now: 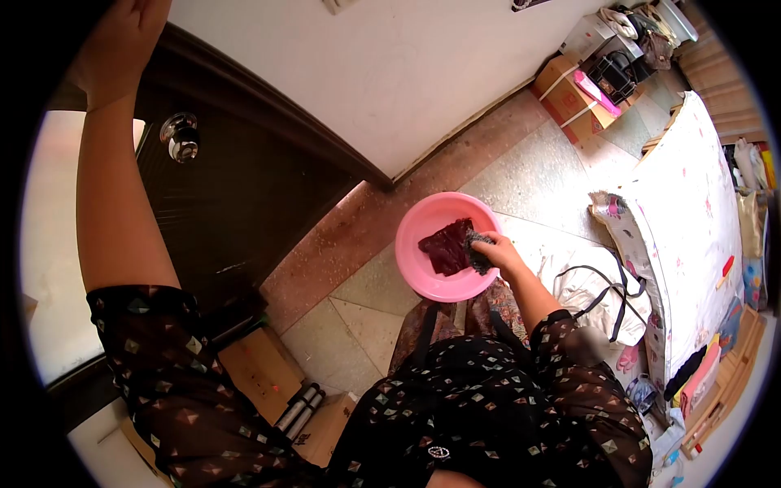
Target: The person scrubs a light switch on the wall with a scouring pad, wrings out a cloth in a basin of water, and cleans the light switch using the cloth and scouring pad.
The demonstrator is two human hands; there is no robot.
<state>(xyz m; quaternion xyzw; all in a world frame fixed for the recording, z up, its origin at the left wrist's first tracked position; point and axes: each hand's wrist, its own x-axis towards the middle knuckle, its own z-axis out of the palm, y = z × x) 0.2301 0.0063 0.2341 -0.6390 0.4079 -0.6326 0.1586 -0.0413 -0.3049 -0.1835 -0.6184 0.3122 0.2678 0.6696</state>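
Note:
My right hand [498, 250] reaches over the near right side of a pink basin [409, 264], its fingers closed on a dark grey, crumpled cloth [478, 259]. Beside that cloth, inside the basin, is a dark maroon cloth [446, 247]; whether the two are joined I cannot tell. My left hand [122, 53] is raised at the upper left, near the top of a dark brown door [236, 183] with a round metal knob [181, 138]. The frame edge cuts off its fingers, so their pose is hidden.
At right stands a bed with a white patterned mattress [691, 211]. A white bag with black straps [602, 297] lies beside it on the tiled floor [358, 325]. Cardboard boxes [561, 89] with handbags stand along the white wall [374, 81]. More cardboard [260, 370] lies by the door.

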